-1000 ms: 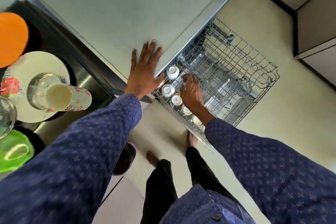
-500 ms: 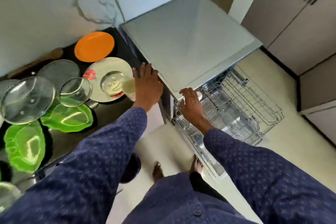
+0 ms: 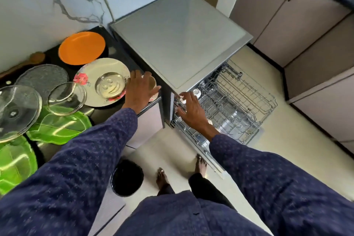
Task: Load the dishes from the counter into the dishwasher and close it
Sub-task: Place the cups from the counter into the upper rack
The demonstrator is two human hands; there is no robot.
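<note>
Blue sleeves lead out to my two hands. My left hand (image 3: 140, 90) lies with fingers spread over a cup (image 3: 152, 82) at the edge of the flowered plate (image 3: 92, 74) on the counter (image 3: 115, 44); I cannot tell if it grips the cup. My right hand (image 3: 190, 109) reaches with loose, open fingers into the pulled-out rack (image 3: 249, 101) of the dishwasher (image 3: 180, 34), just beside small white cups (image 3: 197, 92). An orange plate (image 3: 82, 48), glass lids (image 3: 17, 109) and green plates (image 3: 57, 128) sit on the counter too.
</note>
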